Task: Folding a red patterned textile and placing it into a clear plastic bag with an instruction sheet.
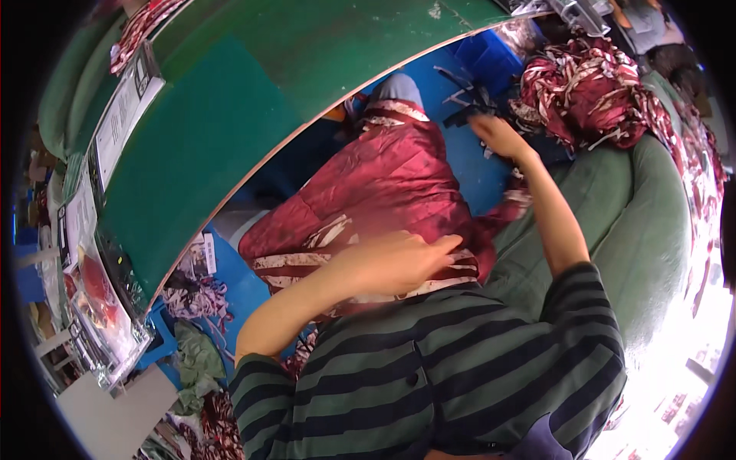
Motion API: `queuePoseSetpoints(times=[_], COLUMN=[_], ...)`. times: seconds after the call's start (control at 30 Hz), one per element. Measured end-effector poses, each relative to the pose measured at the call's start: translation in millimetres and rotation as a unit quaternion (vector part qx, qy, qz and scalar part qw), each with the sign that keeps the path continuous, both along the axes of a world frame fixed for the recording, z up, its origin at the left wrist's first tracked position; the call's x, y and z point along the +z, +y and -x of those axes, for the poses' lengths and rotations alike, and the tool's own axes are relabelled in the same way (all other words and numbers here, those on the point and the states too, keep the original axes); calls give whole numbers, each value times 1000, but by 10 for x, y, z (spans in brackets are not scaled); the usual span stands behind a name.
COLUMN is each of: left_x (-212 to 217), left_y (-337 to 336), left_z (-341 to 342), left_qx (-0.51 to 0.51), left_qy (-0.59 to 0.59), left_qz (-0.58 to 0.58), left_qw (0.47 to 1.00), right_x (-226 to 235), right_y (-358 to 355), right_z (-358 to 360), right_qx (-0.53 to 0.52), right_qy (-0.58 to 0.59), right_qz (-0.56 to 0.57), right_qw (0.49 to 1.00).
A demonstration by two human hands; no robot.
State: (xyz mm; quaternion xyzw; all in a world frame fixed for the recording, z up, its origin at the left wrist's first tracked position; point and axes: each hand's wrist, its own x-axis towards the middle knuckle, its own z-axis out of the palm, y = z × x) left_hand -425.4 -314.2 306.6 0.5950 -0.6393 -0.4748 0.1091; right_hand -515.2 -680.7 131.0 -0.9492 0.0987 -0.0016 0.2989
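Red cloth (391, 169) beneath and beyond the left hand (410, 262), left of the right hand (500, 138); whether either grips anything cannot be determined.

Lower right: flooded by strong light and washed out to white.
Counter (207, 146): dimly and evenly lit, its edge bent into an arc by the lens.
Space below: sunk in shadow.
Red cloth (391, 172): lightly glossed along its folds.
Plastic wrap (96, 284): streaked with glare.
Right grip (500, 138): slightly blurred.
Rim: stretched, then swallowed by black.
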Motion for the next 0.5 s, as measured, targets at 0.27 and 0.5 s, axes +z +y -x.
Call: queuePoseSetpoints(times=[0.27,0.5], left_x=[-1288,-2252], left_y=[1201,1441], left_z=[-1380,-1512], left_qx=[441,513], left_qy=[-205,-1], left_qz=[161,93], left_qw=[859,853], right_x=[-549,-369], right_y=[1400,1610], right_z=[-2487,-2228], right_qx=[84,39], right_qy=[181,144], right_qz=[337,129], right_qw=[920,980])
